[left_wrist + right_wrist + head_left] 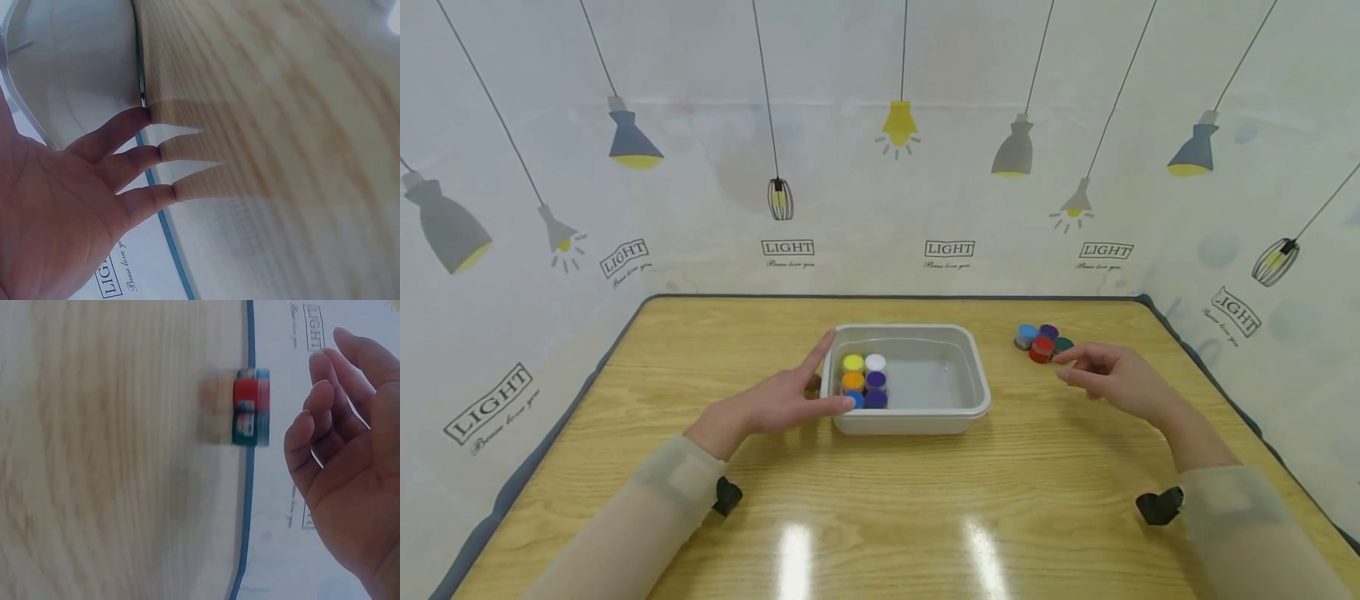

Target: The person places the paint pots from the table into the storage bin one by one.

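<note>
A pale grey plastic tray (917, 412) stands on the wooden table. Along its left side sit several small paint pots with yellow (853, 363), white (876, 362), orange (853, 380), purple and blue lids. My left hand (778, 402) rests at the tray's left end, thumb over the front rim, index finger along the left edge; its other fingers stretch below the tray's wall (81, 62). To the right, light blue (1027, 332), purple (1048, 332), red (1042, 348) and green (1063, 344) pots cluster together. My right hand (1116, 382) hovers beside them, fingers slightly bent, holding nothing.
The wooden table (895, 500) has a dark blue edge line at the back and sides. Behind it hangs a pale backdrop (850, 192) printed with lamps. Each sleeve has a black wrist device, left (727, 497) and right (1160, 506).
</note>
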A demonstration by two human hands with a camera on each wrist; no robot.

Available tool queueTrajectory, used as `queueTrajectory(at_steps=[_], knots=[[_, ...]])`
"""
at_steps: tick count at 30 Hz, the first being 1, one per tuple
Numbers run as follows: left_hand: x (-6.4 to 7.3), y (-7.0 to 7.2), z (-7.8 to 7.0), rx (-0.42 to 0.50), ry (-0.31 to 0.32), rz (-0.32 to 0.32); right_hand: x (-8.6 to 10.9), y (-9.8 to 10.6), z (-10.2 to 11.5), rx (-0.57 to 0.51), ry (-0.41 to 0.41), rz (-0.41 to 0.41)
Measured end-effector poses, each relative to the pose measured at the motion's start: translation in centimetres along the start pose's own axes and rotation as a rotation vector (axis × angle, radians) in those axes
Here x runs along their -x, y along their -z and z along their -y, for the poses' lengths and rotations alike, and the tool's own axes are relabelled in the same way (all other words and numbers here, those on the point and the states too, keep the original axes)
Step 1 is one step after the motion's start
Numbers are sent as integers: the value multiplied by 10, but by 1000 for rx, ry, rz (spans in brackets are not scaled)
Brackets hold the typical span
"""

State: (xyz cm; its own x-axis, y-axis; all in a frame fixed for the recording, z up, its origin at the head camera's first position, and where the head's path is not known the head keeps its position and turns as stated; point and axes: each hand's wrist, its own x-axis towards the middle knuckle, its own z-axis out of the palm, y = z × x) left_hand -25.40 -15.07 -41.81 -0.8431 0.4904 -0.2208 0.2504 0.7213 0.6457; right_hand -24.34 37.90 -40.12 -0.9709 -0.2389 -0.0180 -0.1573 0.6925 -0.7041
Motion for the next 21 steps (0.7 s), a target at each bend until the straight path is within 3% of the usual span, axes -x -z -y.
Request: queueTrajectory(at_steps=[13,21], knots=[[1,0,1,40,-3,-1,-9,8,-37,-8,-113,-27],[-1,0,2,48,-4,4,-22,8,-48,43,-157,-58]])
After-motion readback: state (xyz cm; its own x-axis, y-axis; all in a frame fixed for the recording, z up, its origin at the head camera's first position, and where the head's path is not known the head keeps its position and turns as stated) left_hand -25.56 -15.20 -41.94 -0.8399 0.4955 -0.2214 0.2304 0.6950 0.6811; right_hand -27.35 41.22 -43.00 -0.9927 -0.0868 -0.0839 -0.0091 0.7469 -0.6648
